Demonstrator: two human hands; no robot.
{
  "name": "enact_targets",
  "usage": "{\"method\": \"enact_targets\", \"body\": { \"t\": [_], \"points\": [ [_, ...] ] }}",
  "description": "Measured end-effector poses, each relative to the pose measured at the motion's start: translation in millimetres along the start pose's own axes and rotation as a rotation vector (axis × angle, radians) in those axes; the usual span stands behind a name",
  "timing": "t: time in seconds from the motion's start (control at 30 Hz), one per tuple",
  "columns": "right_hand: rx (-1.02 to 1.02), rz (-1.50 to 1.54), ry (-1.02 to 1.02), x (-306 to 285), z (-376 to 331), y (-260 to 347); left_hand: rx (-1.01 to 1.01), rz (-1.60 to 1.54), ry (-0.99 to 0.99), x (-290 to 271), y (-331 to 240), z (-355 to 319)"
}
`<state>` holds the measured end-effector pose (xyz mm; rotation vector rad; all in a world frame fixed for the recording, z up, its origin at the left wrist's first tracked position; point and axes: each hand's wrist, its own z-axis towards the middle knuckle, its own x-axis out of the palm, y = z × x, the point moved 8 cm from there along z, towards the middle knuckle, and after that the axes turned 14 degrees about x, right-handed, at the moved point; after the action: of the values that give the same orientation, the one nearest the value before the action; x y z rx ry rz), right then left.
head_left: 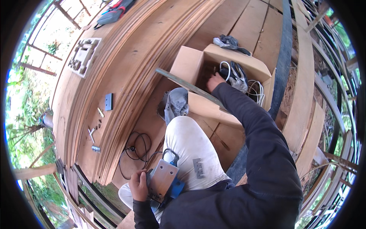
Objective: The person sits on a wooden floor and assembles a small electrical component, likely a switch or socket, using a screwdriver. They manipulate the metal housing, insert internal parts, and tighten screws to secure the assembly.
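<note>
A blue corded power tool (pixel 176 187) with a flat, holed metal base plate (pixel 163 181) rests on my lap, its plate facing up. Closed around the edge of it is my left hand (pixel 139 184), thumb uppermost. Over to the right, my right hand (pixel 215 81) reaches down inside an open cardboard box (pixel 215 105). The fingers of that hand are mostly hidden in the box, so I cannot see whether they grip anything. Beside them lie a dark and grey glove (pixel 238 78) and a coiled white cable (pixel 259 91).
Stacked boards (pixel 126 72) rise on the left, carrying a moulded tray (pixel 84 57), a small blue block (pixel 109 102), a T-shaped wrench (pixel 91 135) and small metal parts. A black cord (pixel 143 147) loops by my knee. A thin strip (pixel 190 87) leans across the box.
</note>
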<state>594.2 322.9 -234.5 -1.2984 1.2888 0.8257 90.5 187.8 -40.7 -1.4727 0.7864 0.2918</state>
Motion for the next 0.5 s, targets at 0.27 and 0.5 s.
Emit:
{"method": "enact_targets", "body": {
  "t": [0.27,0.5],
  "points": [
    [0.239,0.81,-0.209,-82,-37,-43,0.065,-0.104,-0.184,-22,11,-16],
    [0.07,1.776,-0.04,-240,-183,23,0.132,-0.141,-0.308,-41,-21,-26]
  ]
}}
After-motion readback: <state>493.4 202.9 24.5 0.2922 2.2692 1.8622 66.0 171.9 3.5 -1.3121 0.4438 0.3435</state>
